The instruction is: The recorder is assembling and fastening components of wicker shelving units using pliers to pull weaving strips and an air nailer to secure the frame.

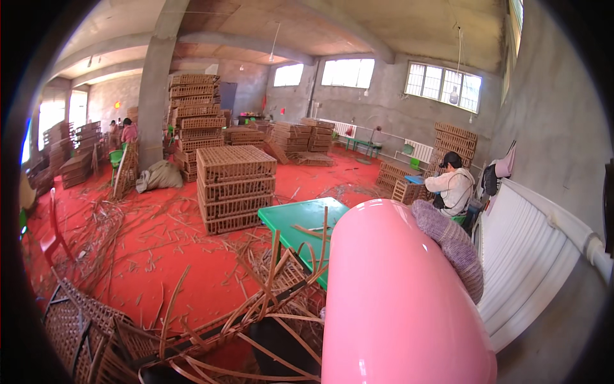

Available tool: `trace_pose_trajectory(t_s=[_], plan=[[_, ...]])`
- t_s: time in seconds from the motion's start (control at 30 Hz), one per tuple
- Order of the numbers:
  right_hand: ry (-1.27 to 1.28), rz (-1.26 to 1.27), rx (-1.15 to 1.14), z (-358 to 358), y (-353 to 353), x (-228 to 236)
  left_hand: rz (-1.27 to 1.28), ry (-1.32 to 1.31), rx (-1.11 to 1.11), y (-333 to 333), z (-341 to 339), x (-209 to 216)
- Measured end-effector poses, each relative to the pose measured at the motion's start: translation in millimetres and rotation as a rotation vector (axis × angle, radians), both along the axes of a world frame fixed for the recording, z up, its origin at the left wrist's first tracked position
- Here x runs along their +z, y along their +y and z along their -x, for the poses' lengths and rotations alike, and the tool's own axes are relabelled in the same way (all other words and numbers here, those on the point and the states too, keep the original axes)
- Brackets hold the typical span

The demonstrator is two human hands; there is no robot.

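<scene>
Pink-sleeved right arm with knit cuff filled the view, both hands hidden so grip couldn't be told; half-woven wicker piece lay unfinished below the green table front edge, loose strips sticking out.

Red floor: strewn cane strips, stacked wicker crates, green table.

I see my sleeve lower right, table behind it, crate stack left of table, radiator far right
</scene>
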State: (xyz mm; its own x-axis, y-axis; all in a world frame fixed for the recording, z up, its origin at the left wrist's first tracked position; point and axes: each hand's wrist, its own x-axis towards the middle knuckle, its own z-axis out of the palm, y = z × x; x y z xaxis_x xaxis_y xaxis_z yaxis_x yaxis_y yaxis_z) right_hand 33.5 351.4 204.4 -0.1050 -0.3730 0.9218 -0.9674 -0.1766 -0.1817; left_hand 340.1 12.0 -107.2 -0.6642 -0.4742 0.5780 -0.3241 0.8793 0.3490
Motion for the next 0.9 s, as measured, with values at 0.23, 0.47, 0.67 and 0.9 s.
trace_pose_trajectory(t_s=[0.23, 0.47, 0.67, 0.9], plan=[[0.482, 0.056, -0.112, -6, -17, 38, 0.017, 0.020, 0.008, 2, -1, -5], [0.326, 0.062, -0.110, -2, -3, 34, 0.036, 0.005, 0.022, 0, 1, 1], [0.287, 0.055, -0.119, -8, -1, 28, 0.035, 0.016, 0.014, 1, -1, -2], [0.238, 0.066, -0.141, 0, 4, 30, 0.034, -0.007, 0.007, 0, -1, 9]])
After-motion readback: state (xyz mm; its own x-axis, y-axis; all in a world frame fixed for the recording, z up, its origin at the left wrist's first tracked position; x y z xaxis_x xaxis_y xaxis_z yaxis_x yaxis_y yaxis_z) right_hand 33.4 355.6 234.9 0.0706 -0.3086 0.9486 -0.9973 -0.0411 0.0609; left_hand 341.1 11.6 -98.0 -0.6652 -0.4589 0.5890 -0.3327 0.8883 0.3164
